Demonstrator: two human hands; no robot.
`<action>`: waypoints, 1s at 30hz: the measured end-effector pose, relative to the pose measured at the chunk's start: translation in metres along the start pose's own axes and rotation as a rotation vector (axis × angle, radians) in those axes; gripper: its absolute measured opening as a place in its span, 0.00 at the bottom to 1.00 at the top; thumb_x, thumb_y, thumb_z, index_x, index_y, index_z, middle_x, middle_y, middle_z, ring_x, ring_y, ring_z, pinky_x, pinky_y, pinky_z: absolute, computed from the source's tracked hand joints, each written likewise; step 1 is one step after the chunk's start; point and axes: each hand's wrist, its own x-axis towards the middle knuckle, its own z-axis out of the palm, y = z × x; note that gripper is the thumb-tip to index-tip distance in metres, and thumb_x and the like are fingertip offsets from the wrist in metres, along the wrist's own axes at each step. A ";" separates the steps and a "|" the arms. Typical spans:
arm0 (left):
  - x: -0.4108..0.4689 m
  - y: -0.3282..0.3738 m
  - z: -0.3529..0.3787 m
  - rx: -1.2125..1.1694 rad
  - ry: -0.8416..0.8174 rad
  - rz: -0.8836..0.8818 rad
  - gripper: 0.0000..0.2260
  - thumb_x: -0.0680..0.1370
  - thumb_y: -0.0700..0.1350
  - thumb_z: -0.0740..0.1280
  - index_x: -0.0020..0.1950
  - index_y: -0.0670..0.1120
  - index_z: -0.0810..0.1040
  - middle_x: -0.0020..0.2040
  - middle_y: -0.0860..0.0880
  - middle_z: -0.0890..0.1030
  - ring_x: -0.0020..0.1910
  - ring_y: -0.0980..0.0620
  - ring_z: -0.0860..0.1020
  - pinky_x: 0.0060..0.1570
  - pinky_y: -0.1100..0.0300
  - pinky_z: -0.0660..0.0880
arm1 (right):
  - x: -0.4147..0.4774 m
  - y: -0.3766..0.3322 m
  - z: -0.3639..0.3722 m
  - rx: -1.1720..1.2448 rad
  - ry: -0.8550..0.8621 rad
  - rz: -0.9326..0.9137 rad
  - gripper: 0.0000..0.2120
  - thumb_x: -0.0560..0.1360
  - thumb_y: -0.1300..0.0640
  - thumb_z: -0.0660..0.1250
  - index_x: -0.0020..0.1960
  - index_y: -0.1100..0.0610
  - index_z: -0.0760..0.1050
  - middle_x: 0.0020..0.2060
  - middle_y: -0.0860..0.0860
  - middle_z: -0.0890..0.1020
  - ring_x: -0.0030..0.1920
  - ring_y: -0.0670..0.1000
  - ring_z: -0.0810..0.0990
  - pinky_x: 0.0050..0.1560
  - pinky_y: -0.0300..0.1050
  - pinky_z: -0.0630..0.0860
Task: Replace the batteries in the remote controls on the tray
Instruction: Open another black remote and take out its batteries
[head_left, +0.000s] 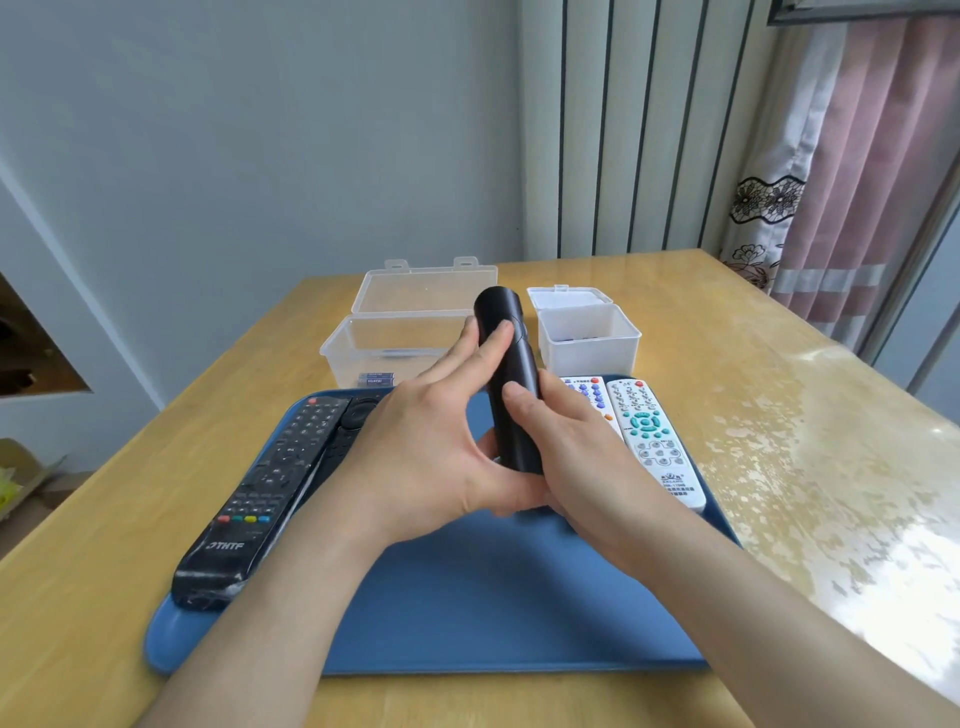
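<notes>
Both hands hold a slim black remote (511, 374) upright above the blue tray (467, 613), its smooth back facing me. My left hand (431, 447) grips its lower left side, fingers lying along the body. My right hand (566, 447) wraps the lower right side, thumb across the back. On the tray lie a long black remote (260, 493) at the left, a second black remote (353, 421) beside it, and two white remotes (657, 441) (589, 397) at the right. Two batteries (376, 378) lie in the clear box.
A clear open box (384, 343) stands behind the tray at the left, a white open box (587, 332) at the right. The wooden table (779, 415) extends to the right, with a curtain (857, 182) beyond it.
</notes>
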 end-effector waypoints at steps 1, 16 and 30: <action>0.001 0.001 -0.001 -0.019 -0.008 -0.016 0.53 0.53 0.59 0.78 0.74 0.69 0.56 0.77 0.65 0.55 0.69 0.73 0.62 0.62 0.63 0.72 | -0.001 -0.002 0.000 -0.001 -0.014 -0.002 0.09 0.84 0.54 0.54 0.60 0.52 0.69 0.31 0.54 0.81 0.31 0.58 0.79 0.31 0.44 0.75; 0.011 -0.013 0.006 -0.450 0.093 -0.346 0.11 0.82 0.43 0.59 0.60 0.50 0.79 0.50 0.44 0.84 0.50 0.44 0.82 0.53 0.47 0.79 | -0.006 0.001 0.007 -1.210 -0.022 -0.325 0.34 0.77 0.40 0.60 0.77 0.53 0.54 0.52 0.48 0.74 0.51 0.54 0.75 0.48 0.49 0.73; 0.003 -0.004 0.026 0.349 -0.151 -0.299 0.19 0.82 0.46 0.58 0.74 0.51 0.66 0.68 0.51 0.73 0.67 0.50 0.70 0.62 0.59 0.65 | 0.008 0.000 -0.036 -1.461 -0.088 0.007 0.30 0.74 0.32 0.60 0.72 0.45 0.67 0.69 0.46 0.67 0.72 0.50 0.60 0.65 0.57 0.65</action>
